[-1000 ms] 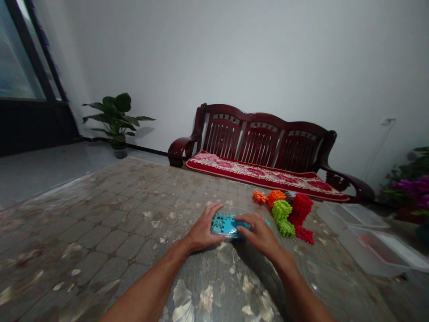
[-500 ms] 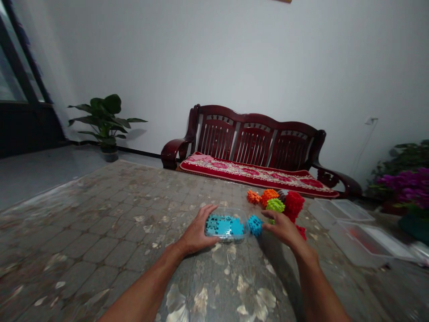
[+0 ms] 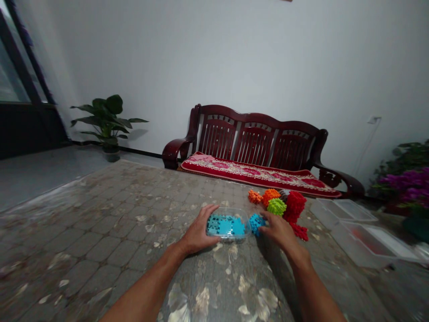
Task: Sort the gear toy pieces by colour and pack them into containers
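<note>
Near the middle of the patterned table cover (image 3: 134, 210), a clear container (image 3: 232, 239) is placed, and on its right, just beside it, a knobbly blue block (image 3: 256, 223) is seen. Flat blue pieces (image 3: 228, 225) are enclosed by the low walls of the container, and probably by these walls they are kept from being scattered. The left end of the container is held by the left hand (image 3: 197, 232), which is spread around it: the thumb is laid along the near side and the fingers along the far side. It may be judged that the container is steadied in this way against sliding. The blue block is reached from its right by the right hand (image 3: 279, 230), whose fingers and thumb are curved toward it; whether it is truly pinched cannot be told, because the contact is partly hidden. Beyond this hand, a green block (image 3: 276, 206), two orange blocks (image 3: 271, 196) and some red pieces (image 3: 295, 205) are grouped closely, perhaps so that they can be reached easily. Farther to the right, clear boxes (image 3: 357, 250) are set down. Behind the table, a wooden bench (image 3: 256, 138) is covered on its seat by a red mat (image 3: 248, 172).
</note>
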`<state>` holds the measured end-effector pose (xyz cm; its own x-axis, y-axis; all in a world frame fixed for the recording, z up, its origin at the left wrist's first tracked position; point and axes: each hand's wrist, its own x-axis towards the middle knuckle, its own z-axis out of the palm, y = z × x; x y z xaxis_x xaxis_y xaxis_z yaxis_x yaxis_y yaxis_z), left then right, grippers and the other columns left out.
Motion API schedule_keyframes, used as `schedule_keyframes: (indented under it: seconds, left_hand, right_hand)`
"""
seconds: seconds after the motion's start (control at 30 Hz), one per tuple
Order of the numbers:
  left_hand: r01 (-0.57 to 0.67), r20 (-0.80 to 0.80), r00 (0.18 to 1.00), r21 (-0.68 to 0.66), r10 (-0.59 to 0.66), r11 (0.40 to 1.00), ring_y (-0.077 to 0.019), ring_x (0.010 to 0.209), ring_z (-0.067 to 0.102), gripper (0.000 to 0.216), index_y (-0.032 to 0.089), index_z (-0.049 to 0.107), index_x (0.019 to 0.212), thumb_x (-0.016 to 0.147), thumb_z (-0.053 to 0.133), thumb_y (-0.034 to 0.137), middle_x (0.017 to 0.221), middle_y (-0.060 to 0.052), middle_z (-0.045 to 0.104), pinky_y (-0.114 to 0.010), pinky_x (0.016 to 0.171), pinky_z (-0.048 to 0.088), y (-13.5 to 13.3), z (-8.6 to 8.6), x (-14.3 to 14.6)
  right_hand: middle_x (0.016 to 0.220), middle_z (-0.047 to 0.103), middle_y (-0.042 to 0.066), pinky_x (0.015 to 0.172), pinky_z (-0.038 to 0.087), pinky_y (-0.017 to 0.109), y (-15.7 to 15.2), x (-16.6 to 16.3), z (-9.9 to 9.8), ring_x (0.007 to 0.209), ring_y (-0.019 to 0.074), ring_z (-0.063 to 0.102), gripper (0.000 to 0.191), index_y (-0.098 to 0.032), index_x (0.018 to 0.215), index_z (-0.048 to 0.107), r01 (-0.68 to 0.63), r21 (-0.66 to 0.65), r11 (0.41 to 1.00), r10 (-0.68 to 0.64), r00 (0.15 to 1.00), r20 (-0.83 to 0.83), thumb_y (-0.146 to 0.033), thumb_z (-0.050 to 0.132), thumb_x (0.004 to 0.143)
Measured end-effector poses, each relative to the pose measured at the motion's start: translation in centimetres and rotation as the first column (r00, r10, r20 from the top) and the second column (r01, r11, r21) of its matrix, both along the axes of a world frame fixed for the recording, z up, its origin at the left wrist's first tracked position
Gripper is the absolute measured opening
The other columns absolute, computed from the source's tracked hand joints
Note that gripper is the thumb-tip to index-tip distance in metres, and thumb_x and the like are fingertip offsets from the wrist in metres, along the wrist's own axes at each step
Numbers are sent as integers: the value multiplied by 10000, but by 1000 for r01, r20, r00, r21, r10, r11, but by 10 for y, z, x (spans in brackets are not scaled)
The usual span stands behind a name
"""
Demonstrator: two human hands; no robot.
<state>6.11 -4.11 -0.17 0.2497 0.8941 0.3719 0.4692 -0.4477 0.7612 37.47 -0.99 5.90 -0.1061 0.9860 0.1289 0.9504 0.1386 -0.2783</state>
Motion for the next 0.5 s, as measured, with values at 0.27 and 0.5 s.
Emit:
schedule_keyframes:
  seconds: [0.27,0.5]
  left_hand:
    - [-4,10,1000,-3,4,1000,-360,1514,358,997,244,405,1546,645,832,234,1610,-146,378,-553,1264,314,0,-2,0]
    - [-4,4,1000,16,4,1000,-366,1523,348,980,241,410,1540,651,822,228,1603,-149,389,-563,1268,299,-1,0,1]
  right_hand:
    - [1303,732,108,1059,490,447,-6,-24,15,1193,299,667,513,-202,1318,701,-231,118,966,257,920,-297,-322,663,821]
    - [1242,755,103,1092,464,447,-8,-49,5,1223,311,641,431,-208,1181,769,-314,134,940,337,913,-229,-201,659,764]
